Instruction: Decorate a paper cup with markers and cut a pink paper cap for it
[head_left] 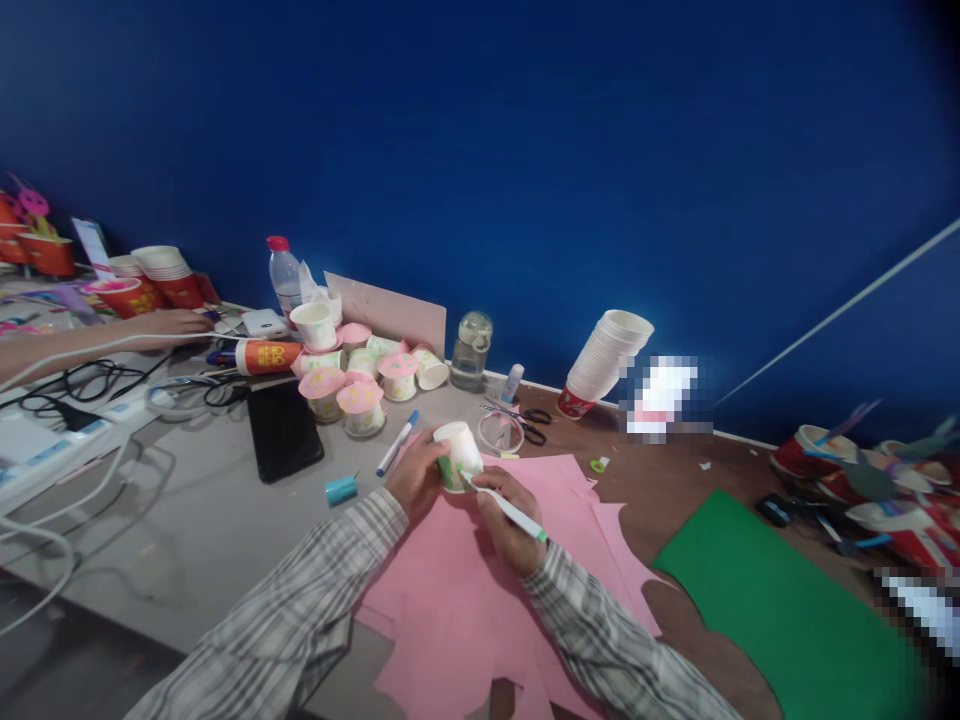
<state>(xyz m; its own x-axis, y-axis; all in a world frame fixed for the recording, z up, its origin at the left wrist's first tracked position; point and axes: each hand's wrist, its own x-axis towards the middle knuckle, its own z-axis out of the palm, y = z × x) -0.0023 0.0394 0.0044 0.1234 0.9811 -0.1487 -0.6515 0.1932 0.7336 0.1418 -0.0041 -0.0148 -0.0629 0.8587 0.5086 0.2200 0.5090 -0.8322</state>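
Note:
My left hand point(417, 476) is closed around a small white paper cup point(457, 450) with a green band, held upside down over pink paper sheets point(480, 590). My right hand point(508, 520) grips a white marker with a green end point(517, 515), and its tip touches the side of the cup. Both of my sleeves are grey plaid. A blue marker point(397, 443) and a teal cap point(341, 489) lie on the table just left of my left hand.
Several decorated pink-topped cups point(360, 385) stand behind a black tablet point(283, 430). Scissors point(529, 420), a tape roll point(500, 432), a glass jar point(472, 350), a stack of white cups point(604, 365) and a green sheet point(780, 610) lie nearby. Another person's hand point(169, 323) rests at the left among cables.

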